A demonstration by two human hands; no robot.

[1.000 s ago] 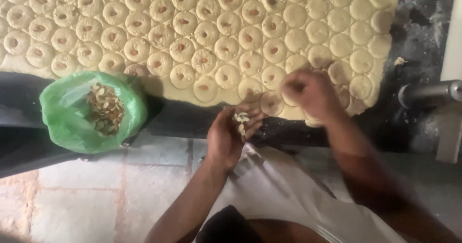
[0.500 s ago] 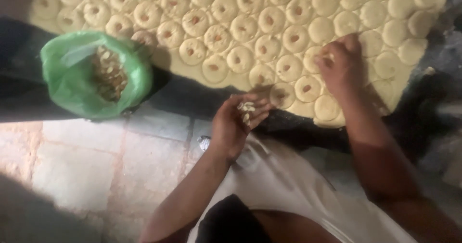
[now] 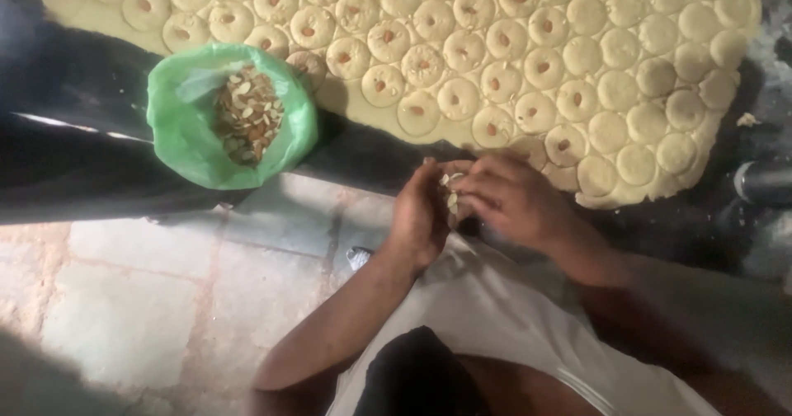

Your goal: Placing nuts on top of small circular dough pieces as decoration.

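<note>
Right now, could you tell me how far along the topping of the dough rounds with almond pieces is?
Most dough rounds on the left and middle already carry an almond piece. The left hand cups a few almond slivers, and the right hand picks at them. The plain rounds along the right edge are still bare. The green bag still holds plenty of almonds.

Dim, soft overhead light, bright pale top, deep shadow at left and right edges, slight motion blur
</note>
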